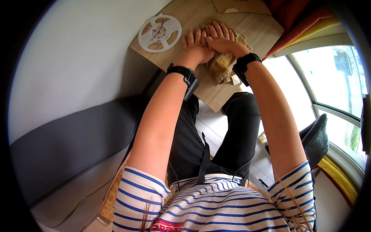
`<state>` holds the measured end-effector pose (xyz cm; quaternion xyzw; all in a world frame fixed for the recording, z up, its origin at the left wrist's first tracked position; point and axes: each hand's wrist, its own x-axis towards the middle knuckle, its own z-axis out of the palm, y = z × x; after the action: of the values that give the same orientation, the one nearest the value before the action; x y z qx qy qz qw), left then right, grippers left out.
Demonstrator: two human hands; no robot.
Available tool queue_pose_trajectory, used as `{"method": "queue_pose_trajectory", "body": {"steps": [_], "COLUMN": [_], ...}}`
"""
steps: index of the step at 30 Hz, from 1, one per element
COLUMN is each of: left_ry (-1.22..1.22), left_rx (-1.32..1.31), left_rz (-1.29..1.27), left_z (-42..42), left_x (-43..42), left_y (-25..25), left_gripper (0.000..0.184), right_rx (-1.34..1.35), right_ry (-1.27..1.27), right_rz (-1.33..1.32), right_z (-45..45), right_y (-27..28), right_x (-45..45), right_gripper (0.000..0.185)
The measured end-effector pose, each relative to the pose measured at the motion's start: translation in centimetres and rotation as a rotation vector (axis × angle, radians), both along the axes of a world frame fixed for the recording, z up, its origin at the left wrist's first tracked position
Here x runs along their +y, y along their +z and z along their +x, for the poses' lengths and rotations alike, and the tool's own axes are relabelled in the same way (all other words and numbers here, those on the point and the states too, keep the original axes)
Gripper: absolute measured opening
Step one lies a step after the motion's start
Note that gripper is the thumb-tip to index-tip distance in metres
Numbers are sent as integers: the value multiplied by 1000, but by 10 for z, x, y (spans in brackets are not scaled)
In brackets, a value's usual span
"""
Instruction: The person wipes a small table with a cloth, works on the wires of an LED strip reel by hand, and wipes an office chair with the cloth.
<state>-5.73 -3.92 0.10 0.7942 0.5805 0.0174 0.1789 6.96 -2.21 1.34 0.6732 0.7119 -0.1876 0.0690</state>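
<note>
A brown, fuzzy folded cloth (223, 66) lies on the wooden table (210, 92), its lower edge hanging toward the near corner. My left hand (198, 49) rests flat at the cloth's left side, fingers stretched out and apart. Flat on the upper part of the cloth is my right hand (223, 40), its fingers extended forward. The thumbs meet or overlap between the two hands. Nothing is gripped by either hand. Part of the cloth is hidden beneath them.
Left of the hands, a white plastic reel (176, 28) lies on the table. A piece of brown cardboard (247, 7) is at the far edge. Red and yellow curtains (305, 29) hang beside a bright window (328, 73) on the right. A white wall (89, 50) stands at left.
</note>
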Motion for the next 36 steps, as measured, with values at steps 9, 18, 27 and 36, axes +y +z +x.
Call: {"method": "queue_pose_trajectory", "body": {"steps": [9, 18, 27, 36], "left_ry": [7, 13, 23, 37], "left_rx": [-27, -5, 0, -24], "left_rz": [14, 20, 65, 50], "left_z": [1, 3, 5, 7], "left_x": [4, 11, 25, 32], "left_y": [-4, -3, -14, -5], "left_gripper": [65, 65, 70, 66], "right_rx": [41, 75, 78, 88], "right_ry": [-12, -37, -48, -53], "right_rz": [46, 80, 112, 172], "right_z": [2, 1, 2, 4], "right_y": [-8, -10, -16, -23], "right_x": [5, 11, 23, 34], "right_gripper": [67, 66, 66, 65]}}
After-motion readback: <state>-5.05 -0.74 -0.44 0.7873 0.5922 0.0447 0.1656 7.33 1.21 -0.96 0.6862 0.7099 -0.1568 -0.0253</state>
